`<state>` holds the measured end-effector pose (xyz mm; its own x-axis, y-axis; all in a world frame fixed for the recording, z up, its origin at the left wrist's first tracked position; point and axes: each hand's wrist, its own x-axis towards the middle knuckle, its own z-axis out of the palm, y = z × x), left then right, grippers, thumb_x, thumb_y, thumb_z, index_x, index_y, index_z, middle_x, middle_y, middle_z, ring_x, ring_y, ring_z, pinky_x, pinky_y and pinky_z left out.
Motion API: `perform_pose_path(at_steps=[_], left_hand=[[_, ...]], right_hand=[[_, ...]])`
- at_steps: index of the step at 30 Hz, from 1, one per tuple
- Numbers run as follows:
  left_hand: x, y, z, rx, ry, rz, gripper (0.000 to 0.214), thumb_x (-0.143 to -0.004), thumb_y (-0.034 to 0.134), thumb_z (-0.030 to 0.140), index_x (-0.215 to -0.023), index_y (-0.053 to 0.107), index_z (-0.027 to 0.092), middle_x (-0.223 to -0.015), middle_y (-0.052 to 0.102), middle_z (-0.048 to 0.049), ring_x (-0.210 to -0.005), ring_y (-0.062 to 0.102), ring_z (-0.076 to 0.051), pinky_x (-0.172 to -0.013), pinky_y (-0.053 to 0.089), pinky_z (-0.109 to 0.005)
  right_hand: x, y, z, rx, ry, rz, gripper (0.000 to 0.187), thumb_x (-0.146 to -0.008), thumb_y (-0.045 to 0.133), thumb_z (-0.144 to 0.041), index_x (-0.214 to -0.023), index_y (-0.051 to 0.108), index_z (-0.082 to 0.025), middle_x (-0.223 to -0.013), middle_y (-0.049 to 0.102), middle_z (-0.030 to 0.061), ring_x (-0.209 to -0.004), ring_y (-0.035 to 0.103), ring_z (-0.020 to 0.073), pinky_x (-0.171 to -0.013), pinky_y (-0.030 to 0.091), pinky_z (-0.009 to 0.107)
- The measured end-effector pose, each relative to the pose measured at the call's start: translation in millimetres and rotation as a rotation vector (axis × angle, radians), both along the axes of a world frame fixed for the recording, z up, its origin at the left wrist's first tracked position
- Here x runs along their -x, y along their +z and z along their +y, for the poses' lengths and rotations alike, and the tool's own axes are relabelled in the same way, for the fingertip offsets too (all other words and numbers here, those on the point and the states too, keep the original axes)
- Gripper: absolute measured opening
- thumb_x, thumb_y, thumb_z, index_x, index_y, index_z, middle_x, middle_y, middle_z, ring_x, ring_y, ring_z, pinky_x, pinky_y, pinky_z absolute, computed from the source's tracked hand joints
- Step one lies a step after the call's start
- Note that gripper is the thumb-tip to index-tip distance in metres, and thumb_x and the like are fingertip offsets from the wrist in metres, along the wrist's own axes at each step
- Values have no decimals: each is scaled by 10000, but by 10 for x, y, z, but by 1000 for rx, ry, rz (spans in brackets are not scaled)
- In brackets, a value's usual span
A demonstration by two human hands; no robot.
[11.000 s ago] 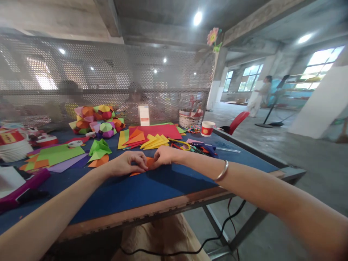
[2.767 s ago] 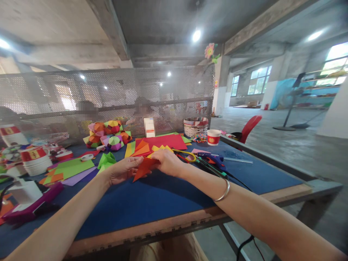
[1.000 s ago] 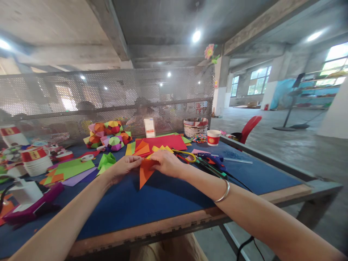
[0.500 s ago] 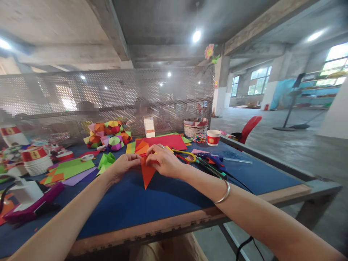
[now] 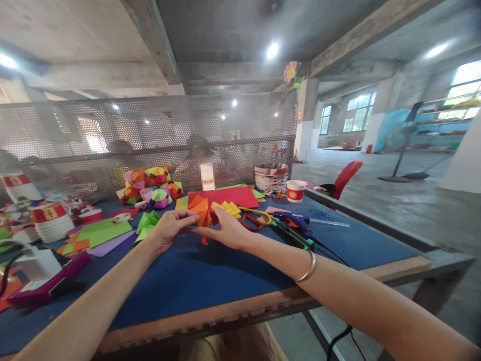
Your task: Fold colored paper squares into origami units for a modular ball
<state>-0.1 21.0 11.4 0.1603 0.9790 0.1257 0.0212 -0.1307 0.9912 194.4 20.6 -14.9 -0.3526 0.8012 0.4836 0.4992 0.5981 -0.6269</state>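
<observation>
Both my hands hold a folded orange paper piece (image 5: 205, 220) a little above the blue table top (image 5: 210, 271). My left hand (image 5: 171, 228) pinches its upper left edge with closed fingers. My right hand (image 5: 225, 229) lies under and beside it, fingers closed on its right side. A silver bangle (image 5: 307, 268) sits on my right wrist. Behind the hands lies a pile of red, orange and yellow sheets (image 5: 221, 198).
Scissors with yellow and red handles (image 5: 255, 218) and a glue gun (image 5: 295, 228) lie right of my hands. Green paper shapes (image 5: 148, 220), coloured paper balls (image 5: 150, 183), stacked paper cups (image 5: 47, 223), a basket (image 5: 270, 175), a cup (image 5: 295, 190). A perforated metal screen (image 5: 150, 135) backs the table.
The orange piece hung point-down as a long triangle half a second ago; now it is turned up and bunched between my fingers, with only a small tip showing below.
</observation>
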Motion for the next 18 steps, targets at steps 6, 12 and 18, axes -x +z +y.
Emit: perform_pose_path(at_steps=[6,12,18], left_hand=[[-16,3,-23,-25,-45,11,415,-430,989,437,-655,790,151,-699,729,-21,-641,643,-124,-590,572,-213],[30,79,20,30,124,-109,186,-598,912,191,-695,763,138,-720,766,-46,-634,697,-146,-519,568,-200],[64,129,46,63,266,-108,137,-800,717,58,-680,724,126,-673,764,-51,-558,702,-129,-504,550,-186]], right_hand=[[15,-2,18,170,31,208,385,-870,706,-436,-1092,543,-166,-1039,667,67,-898,621,177,-769,474,298],[-97,25,181,87,-149,105,91,-851,618,-190,-769,581,-173,-800,681,33,-764,617,180,-700,439,290],[-164,-6,292,146,-84,187,76,-864,611,-183,-892,665,-138,-930,756,83,-879,678,211,-711,477,272]])
